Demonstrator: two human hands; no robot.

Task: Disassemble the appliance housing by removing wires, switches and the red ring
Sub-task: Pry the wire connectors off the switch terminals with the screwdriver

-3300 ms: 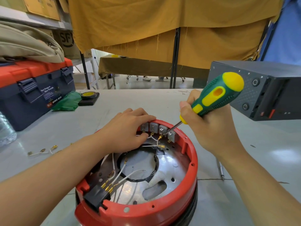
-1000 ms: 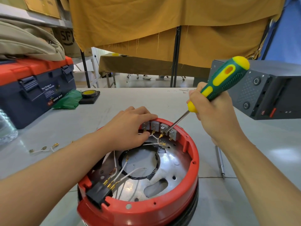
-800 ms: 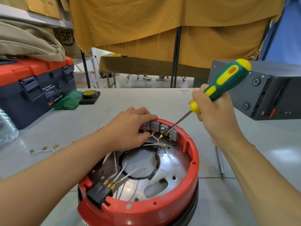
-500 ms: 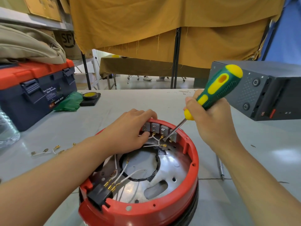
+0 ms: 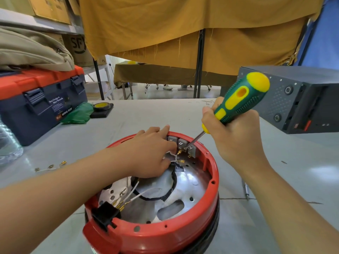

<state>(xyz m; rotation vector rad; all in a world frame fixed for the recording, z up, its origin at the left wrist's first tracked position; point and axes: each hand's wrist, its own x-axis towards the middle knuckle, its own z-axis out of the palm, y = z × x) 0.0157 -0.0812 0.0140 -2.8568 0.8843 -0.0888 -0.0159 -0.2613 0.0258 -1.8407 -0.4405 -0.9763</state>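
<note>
While the right hand (image 5: 236, 143) is clenched round the screwdriver (image 5: 238, 101), its thin steel tip sits among the grey switches (image 5: 180, 143) just below and to the left of the fist, at the far wall of the red ring (image 5: 183, 233). The left hand (image 5: 150, 153) lies over the ring's far edge, fingers mostly straight and pressing beside the switches — whether the thumb pinches a wire underneath cannot be told.

To do this step well, I would judge the tip should lever gently at a switch's edge or clip rather than stab, with the left hand bracing the housing so it does not turn. A slip could drive the blade toward the left fingertips, which are touching the nearest switch.

The screwdriver handle is chunky, green rubber with yellow inlays and a dimpled grip. Each switch is a small boxy block. Thin white wires (image 5: 141, 194) with brass spade ends trail below the left hand toward a black plug (image 5: 105, 215) — all over a shiny, perforated metal plate (image 5: 190, 187).
</note>
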